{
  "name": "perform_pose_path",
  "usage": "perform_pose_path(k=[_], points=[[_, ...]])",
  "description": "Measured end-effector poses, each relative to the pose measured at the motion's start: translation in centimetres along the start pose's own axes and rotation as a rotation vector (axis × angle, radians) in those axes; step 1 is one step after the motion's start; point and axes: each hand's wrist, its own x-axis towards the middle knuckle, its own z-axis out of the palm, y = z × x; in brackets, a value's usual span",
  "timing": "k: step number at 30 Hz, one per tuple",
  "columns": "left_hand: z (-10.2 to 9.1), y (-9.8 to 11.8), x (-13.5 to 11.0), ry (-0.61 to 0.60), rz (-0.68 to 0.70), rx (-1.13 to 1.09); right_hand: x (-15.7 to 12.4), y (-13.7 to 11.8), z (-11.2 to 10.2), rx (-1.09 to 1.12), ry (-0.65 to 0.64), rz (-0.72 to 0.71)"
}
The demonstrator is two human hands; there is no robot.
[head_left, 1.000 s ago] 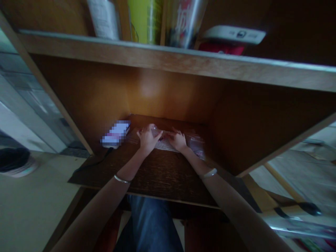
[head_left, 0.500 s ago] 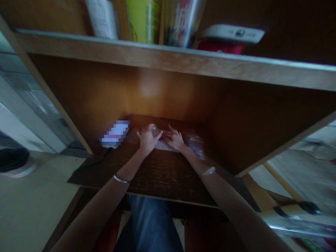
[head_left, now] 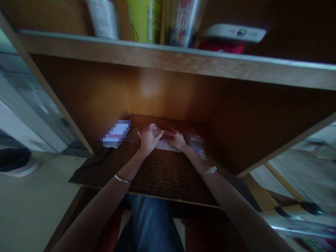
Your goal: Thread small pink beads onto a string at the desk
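My left hand (head_left: 148,140) is closed around a small clear plastic object (head_left: 155,131) that looks rounded; its exact kind is hard to make out. Beside it, my right hand (head_left: 176,139) has thumb and fingertips drawn together close to that object. Whatever sits between those right fingertips is too small and dim to name. Under both hands lies a whitish sheet or clear bag (head_left: 168,146) on the dark wooden desktop (head_left: 160,171). To the right of my right hand are clear plastic bags (head_left: 195,141) with small contents.
A phone (head_left: 116,134) with a blurred-out screen leans at the left, its cable (head_left: 97,162) running toward the desk's front edge. Overhead, a shelf (head_left: 157,57) carries a white container (head_left: 103,19), a clear jar (head_left: 183,22) and a white box (head_left: 236,33). Side panels close in the nook.
My right hand's raised finger has come down, and its fingers are drawn in more. The left hand keeps its hold on the clear object. The whole view has shifted slightly.
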Motion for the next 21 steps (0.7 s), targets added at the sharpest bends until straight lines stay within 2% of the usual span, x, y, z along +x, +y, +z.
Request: perform_pose_path(k=[4, 9, 15, 16, 19, 21], points=[[0.0, 0.1, 0.0, -0.011, -0.016, -0.003, 0.3, 0.7, 0.4, 0.046, 0.108, 0.047], [-0.1, 0.2, 0.0, -0.022, 0.008, 0.016, 0.8, 1.1, 0.7, 0.091, 0.169, 0.068], [-0.5, 0.6, -0.4, -0.132, 0.196, 0.097, -0.1, -0.4, -0.5, 0.228, 0.553, -0.079], [-0.5, 0.6, -0.5, -0.152, 0.207, 0.101, -0.4, -0.8, -0.6, 0.224, 0.562, -0.125], [-0.5, 0.8, -0.5, -0.163, 0.192, 0.113, -0.9, -1.7, -0.6, 0.181, 0.473, -0.259], [-0.5, 0.8, -0.4, -0.145, 0.174, 0.102, -0.8, -1.9, -0.2, 0.173, 0.441, -0.257]])
